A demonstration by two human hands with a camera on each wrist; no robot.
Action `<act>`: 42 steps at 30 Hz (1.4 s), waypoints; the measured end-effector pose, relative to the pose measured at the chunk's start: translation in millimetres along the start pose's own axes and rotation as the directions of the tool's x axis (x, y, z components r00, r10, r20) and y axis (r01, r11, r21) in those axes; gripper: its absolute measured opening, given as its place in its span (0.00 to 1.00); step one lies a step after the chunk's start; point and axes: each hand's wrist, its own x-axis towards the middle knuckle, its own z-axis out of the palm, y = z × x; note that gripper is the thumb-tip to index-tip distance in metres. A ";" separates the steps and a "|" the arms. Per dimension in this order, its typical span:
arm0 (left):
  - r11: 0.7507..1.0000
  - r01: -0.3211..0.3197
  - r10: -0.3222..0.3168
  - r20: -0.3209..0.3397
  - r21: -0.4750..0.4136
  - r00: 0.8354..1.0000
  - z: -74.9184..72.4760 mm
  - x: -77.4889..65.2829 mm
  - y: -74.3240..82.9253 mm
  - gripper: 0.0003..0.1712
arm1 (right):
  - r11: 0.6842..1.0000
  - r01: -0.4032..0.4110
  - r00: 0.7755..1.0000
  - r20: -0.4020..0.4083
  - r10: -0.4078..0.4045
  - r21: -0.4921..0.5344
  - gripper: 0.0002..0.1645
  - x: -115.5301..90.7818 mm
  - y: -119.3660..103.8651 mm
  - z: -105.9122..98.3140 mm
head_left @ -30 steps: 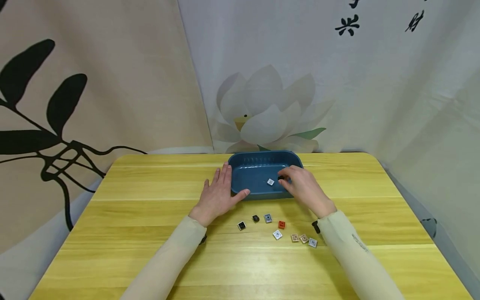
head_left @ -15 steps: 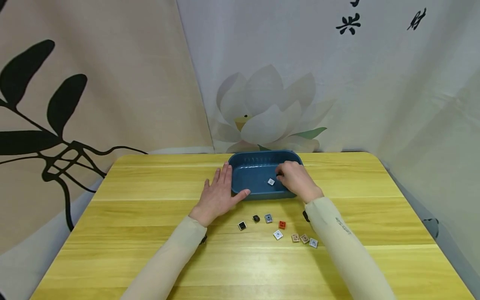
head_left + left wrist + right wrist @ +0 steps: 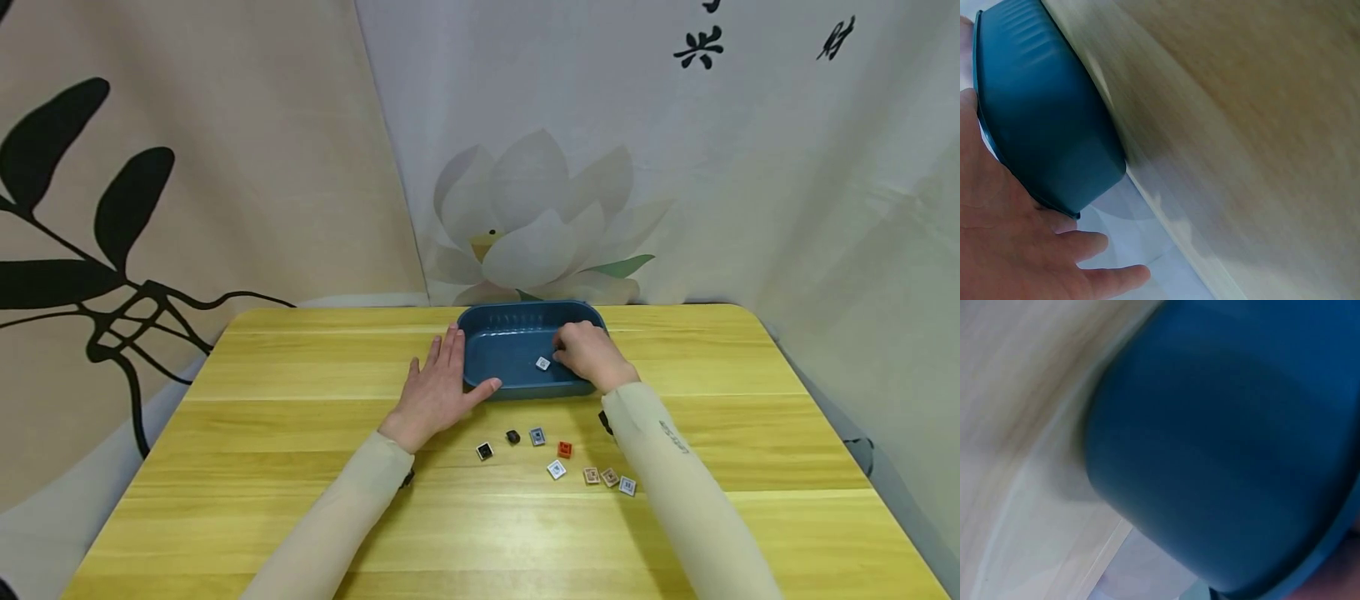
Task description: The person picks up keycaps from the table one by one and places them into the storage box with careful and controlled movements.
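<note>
A blue tray [image 3: 525, 392] stands at the table's back edge with one small white keycap [image 3: 542, 364] inside it. My left hand [image 3: 435, 392] lies along the tray's left side, fingers straight, thumb out by the front corner; the left wrist view shows the palm [image 3: 1010, 237] against the rim. Over the right part of the tray, my right hand [image 3: 591, 354] points its curled fingers down and pinches a small black keycap, mostly hidden by the hand. On the table in front lie a black keycap [image 3: 484, 451], a red keycap [image 3: 565, 450] and a white keycap [image 3: 556, 470].
Nearby are a rounded black piece [image 3: 513, 437], a blue-grey keycap [image 3: 537, 437], two beige keycaps [image 3: 592, 476] and a pale keycap [image 3: 627, 486]. The wooden table [image 3: 300, 467] ends just behind the tray, where a printed curtain [image 3: 525, 167] hangs.
My right hand has turned and moved slightly left, deeper into the tray, so the black keycap is now mostly covered. My left hand and the pieces on the table have stayed put.
</note>
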 end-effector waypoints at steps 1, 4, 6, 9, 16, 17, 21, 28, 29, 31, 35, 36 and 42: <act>1.000 0.000 0.000 0.002 0.001 1.000 -0.1 -0.1 0.0 0.64 | 1.000 -0.008 1.000 0.013 0.008 -0.003 0.10 0.9 -0.4 -0.4; 1.000 0.000 0.000 0.008 -0.004 1.000 -0.3 -0.2 0.2 0.64 | 0.999 -0.031 0.998 0.052 0.031 -0.009 0.11 3.3 -1.2 -1.4; 1.000 -0.002 0.002 0.007 -0.007 1.000 -0.5 -0.5 0.2 0.64 | 0.999 -0.042 0.996 0.076 0.042 -0.006 0.13 4.5 -1.1 -1.7; 1.000 -0.004 0.004 0.005 -0.009 1.000 -0.7 -0.7 0.1 0.64 | 0.999 -0.042 0.994 0.102 0.043 -0.008 0.16 4.9 -0.6 -2.1; 1.000 -0.009 0.009 0.000 -0.008 1.000 0.0 -0.1 0.3 0.64 | 0.998 0.012 0.999 0.039 -0.010 -0.063 0.20 -3.8 -1.0 -7.6; 1.000 -0.009 0.009 -0.001 -0.009 1.000 -0.2 -0.1 0.4 0.64 | 0.997 0.017 1.000 0.022 -0.015 -0.072 0.21 -6.2 -1.6 -8.9; 1.000 -0.004 0.004 0.003 -0.010 1.000 -1.3 -0.2 1.0 0.64 | 0.995 0.016 0.999 -0.046 -0.021 -0.101 0.22 -15.7 -5.5 -11.6; 1.000 -0.012 0.012 0.000 -0.015 1.000 -1.6 0.2 1.5 0.64 | 0.990 0.060 0.982 -0.172 -0.082 -0.131 0.25 -34.1 -12.8 -15.7; 1.000 -0.014 0.014 -0.004 -0.018 1.000 -1.5 0.3 1.4 0.64 | 0.988 0.070 0.978 -0.187 -0.095 -0.137 0.25 -37.1 -14.0 -16.4; 1.000 -0.015 0.015 -0.009 -0.014 1.000 -1.3 0.8 1.5 0.64 | 0.985 0.091 0.970 -0.209 -0.122 -0.149 0.26 -43.3 -15.5 -17.6; 1.000 -0.013 0.012 -0.005 -0.018 1.000 -0.4 1.9 1.8 0.64 | 0.981 0.130 0.959 -0.233 -0.161 -0.145 0.33 -57.0 -15.1 -17.7; 1.000 -0.012 0.012 -0.003 -0.020 1.000 0.0 2.2 2.0 0.63 | 0.981 0.140 0.956 -0.237 -0.170 -0.138 0.35 -60.6 -13.9 -17.0; 1.000 -0.005 0.005 0.006 -0.024 1.000 1.3 1.9 1.8 0.63 | 0.977 0.179 0.941 -0.272 -0.204 -0.113 0.42 -83.4 -4.8 -10.4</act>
